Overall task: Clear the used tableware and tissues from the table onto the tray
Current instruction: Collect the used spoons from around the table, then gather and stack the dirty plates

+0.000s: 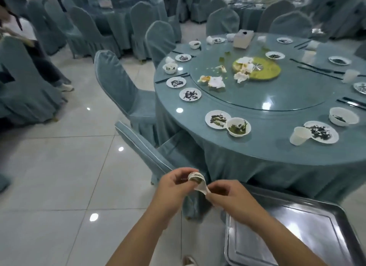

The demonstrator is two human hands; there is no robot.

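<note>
the round surface [267, 145] holds dirty plates [217, 119]. short of the tray [297, 236], fingers of left hand [172, 184] and right hand [227, 196] pinch soiled white spoons [196, 178]; a slack pinch could drop them on the floor [69, 176].

Steel tray [297, 236] at five o'clock lies bare, an open landing. A covered chair [138, 141] blocks twelve, tucked against the round table [267, 147]. At one to two o'clock, plate [217, 119], bowl [238, 126] and cup [299, 136] crowd the rim, while the tiled floor [59, 166] at nine is wide open.
</note>
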